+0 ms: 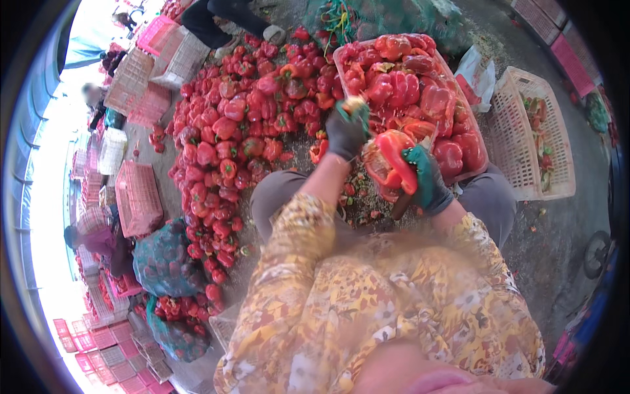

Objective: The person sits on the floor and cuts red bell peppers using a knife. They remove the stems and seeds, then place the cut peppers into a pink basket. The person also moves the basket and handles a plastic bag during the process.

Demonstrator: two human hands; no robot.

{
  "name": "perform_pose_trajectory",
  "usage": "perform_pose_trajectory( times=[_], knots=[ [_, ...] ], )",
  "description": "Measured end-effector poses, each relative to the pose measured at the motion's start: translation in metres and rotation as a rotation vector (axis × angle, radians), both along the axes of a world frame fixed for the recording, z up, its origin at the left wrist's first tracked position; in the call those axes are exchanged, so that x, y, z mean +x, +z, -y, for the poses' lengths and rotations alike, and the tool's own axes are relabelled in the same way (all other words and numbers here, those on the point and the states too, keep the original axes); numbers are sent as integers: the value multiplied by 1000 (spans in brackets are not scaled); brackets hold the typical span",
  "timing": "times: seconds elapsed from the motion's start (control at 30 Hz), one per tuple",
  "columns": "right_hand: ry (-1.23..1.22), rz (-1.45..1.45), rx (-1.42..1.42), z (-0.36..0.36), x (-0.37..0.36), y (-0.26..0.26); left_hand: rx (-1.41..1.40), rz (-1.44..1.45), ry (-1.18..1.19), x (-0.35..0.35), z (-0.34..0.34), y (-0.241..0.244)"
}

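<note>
My gloved left hand [347, 129] is closed around a pale pepper core [353, 104], blurred, just left of a pink crate [485, 165] heaped with red bell peppers [404, 87]. In my gloved right hand [429, 180] is an opened red bell pepper [393, 157], its hollow inside and pale seeds showing. A knife is also in my right hand; its brown handle [401, 207] sticks out below the fingers and part of its blade shows above them. The opened pepper lies near the crate's lower left corner, above scattered seeds and scraps.
A large pile of red peppers [226, 128] covers the floor at left. A pale plastic basket [512, 133] with scraps stands at right, near a white plastic bag [476, 74]. Filled green net sacks [167, 261] and a pink crate [139, 197] are farther left. Other people sit beyond the pile.
</note>
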State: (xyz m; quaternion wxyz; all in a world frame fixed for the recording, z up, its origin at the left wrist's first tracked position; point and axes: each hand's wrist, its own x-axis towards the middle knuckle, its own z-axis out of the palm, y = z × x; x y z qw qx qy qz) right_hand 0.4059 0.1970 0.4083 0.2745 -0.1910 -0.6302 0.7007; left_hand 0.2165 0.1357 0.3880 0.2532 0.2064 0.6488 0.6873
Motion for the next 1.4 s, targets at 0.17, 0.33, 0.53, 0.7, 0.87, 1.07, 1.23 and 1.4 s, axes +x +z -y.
perform_pose_trajectory(
  times=[0.17, 0.33, 0.53, 0.7, 0.87, 1.07, 1.23, 1.4],
  knots=[
    [-50, -67, -182, -47, -29, 33, 204, 240, -13, -16, 18, 33],
    [-125, 475, 284, -140, -98, 82, 241, 207, -43, 9, 53, 72],
    [7, 723, 1375, -153, -159, 28, 208, -15, 306, 3, 144, 129],
    [186, 934, 1447, -136, -192, 24, -158, -6, 685, 13, 352, 61],
    [33, 898, 1338, -124, -174, 58, -1780, -171, 422, 150, 651, -43],
    [442, 414, -277, -19, -76, 47, -1195, 133, 887, 214, 726, -82],
    [462, 608, -510, 41, -19, -10, -1150, -171, 437, 27, 502, -87],
    [415, 592, -417, 29, -26, -1, -1113, -369, 135, -117, 322, -115]
  ],
)
